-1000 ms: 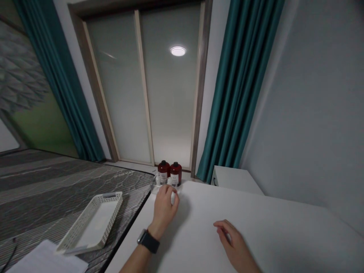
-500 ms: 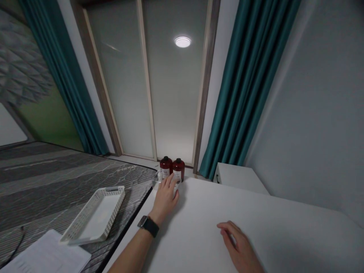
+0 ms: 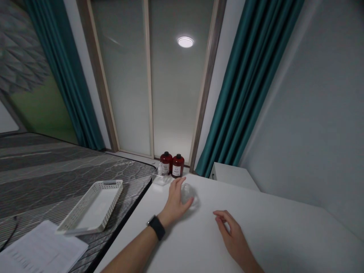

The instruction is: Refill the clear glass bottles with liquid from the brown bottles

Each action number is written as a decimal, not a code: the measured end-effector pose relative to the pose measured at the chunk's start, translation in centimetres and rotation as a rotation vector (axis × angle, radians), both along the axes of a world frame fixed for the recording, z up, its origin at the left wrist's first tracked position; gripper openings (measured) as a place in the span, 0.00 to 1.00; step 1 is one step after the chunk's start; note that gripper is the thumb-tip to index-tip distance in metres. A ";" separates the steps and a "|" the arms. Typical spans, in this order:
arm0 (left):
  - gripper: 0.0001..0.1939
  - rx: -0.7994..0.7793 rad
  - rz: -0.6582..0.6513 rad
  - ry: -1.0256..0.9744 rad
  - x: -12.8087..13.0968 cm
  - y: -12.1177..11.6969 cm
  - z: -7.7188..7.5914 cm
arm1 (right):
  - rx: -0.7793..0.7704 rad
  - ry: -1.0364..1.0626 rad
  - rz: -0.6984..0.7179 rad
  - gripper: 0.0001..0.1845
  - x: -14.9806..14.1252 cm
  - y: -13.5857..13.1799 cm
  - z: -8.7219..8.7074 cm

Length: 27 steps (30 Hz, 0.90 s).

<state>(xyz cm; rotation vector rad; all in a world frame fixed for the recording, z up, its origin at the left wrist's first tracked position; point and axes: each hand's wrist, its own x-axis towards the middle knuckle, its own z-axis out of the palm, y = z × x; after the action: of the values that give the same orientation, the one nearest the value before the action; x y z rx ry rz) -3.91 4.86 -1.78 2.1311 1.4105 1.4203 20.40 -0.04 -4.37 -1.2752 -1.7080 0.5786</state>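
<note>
My left hand (image 3: 176,203), with a dark watch (image 3: 156,226) on its wrist, is curled around a small clear bottle-like thing (image 3: 187,192) over the white table. The thumb and fingers lie on either side of it; its exact shape is blurred. Behind the hand, a clear tray (image 3: 161,181) at the table's far left corner holds a small white bottle (image 3: 160,169). Two dark red bottles (image 3: 178,165) with black caps and white labels stand beside it. My right hand (image 3: 231,233) hovers over the table's near middle, thumb and fingers loosely pinched, with nothing visible in them.
A white table (image 3: 273,231) spreads under both hands. On the left, a grey mattress (image 3: 125,167) bears a white perforated basket (image 3: 71,225) and printed papers (image 3: 42,248). Past the table's far edge stand a white cabinet (image 3: 234,175), a teal curtain (image 3: 241,94) and frosted sliding doors (image 3: 176,94).
My left hand reached into the clear tray, took hold of the small clear thing, and carried it right and nearer onto the table side. My right hand has barely moved.
</note>
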 end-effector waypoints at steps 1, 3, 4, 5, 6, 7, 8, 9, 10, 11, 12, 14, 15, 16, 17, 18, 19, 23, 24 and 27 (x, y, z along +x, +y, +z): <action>0.34 -0.028 0.002 -0.022 0.1 0.1 -0.3 | 0.005 0.016 -0.010 0.14 -0.4 0.4 0.2; 0.26 -0.091 -0.024 -0.058 0.2 0.4 -0.6 | 0.021 0.029 0.013 0.14 -1.2 1.9 0.7; 0.23 -0.116 -0.043 -0.077 0.2 0.5 -0.7 | 0.029 0.029 0.041 0.14 -1.7 3.1 1.1; 0.20 -0.132 -0.061 -0.092 0.2 0.6 -0.7 | 0.041 0.026 0.059 0.15 -2.2 4.5 1.5; 0.19 -0.138 -0.068 -0.100 0.3 0.7 -0.7 | 0.049 0.023 0.067 0.15 -2.8 6.2 1.9; 0.20 -0.136 -0.055 -0.098 0.3 0.7 -0.7 | 0.054 0.021 0.072 0.15 -3.6 8.1 2.3; 0.21 -0.133 -0.020 -0.091 0.3 0.7 -0.7 | 0.058 0.021 0.078 0.15 -4.4 10.0 2.7; 0.23 -0.131 0.033 -0.082 0.4 0.7 -0.7 | 0.061 0.020 0.087 0.15 -5.3 11.9 3.1; 0.24 -0.134 0.093 -0.076 0.4 0.8 -0.7 | 0.068 0.020 0.100 0.16 -6.3 13.8 3.4; 0.26 -0.139 0.146 -0.076 0.3 0.8 -0.7 | 0.076 0.020 0.113 0.17 -7.4 15.6 3.7; 0.26 -0.143 0.189 -0.080 0.3 0.8 -0.7 | 0.084 0.022 0.131 0.19 -8.6 17.2 4.1; 0.25 -0.149 0.234 -0.086 0.1 1.0 -0.8 | 0.094 0.028 0.172 0.24 -10.8 19.8 4.7; 0.24 -0.152 0.241 -0.084 0.0 1.0 -0.8 | 0.094 0.035 0.185 0.27 -11.9 20.9 5.0; 0.23 -0.156 0.244 -0.082 0.0 1.1 -0.8 | 0.091 0.043 0.194 0.29 -12.9 21.8 5.2; 0.23 -0.162 0.241 -0.078 -0.1 1.2 -0.8 | 0.086 0.052 0.197 0.31 -13.7 22.5 5.4; 0.23 -0.167 0.237 -0.075 -0.1 1.2 -0.9 | 0.080 0.060 0.199 0.33 -14.4 23.0 5.5; 0.24 -0.170 0.235 -0.074 -0.1 1.2 -0.9 | 0.072 0.068 0.206 0.34 -14.9 23.4 5.5; 0.26 -0.161 0.242 -0.109 -0.1 1.2 -0.8 | 0.002 0.092 0.289 0.28 -15.6 23.9 5.0; 0.26 -0.159 0.239 -0.120 -0.1 1.2 -0.8 | -0.016 0.098 0.308 0.25 -15.5 23.8 4.9; 0.25 -0.159 0.203 -0.134 -0.1 1.1 -0.8 | -0.048 0.115 0.317 0.24 -14.4 23.2 4.9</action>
<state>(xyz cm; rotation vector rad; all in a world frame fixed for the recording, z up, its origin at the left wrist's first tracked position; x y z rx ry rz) -4.05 5.93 -2.55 1.8049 1.6651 1.4352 6.01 23.12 0.50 -0.9881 -1.8207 0.8653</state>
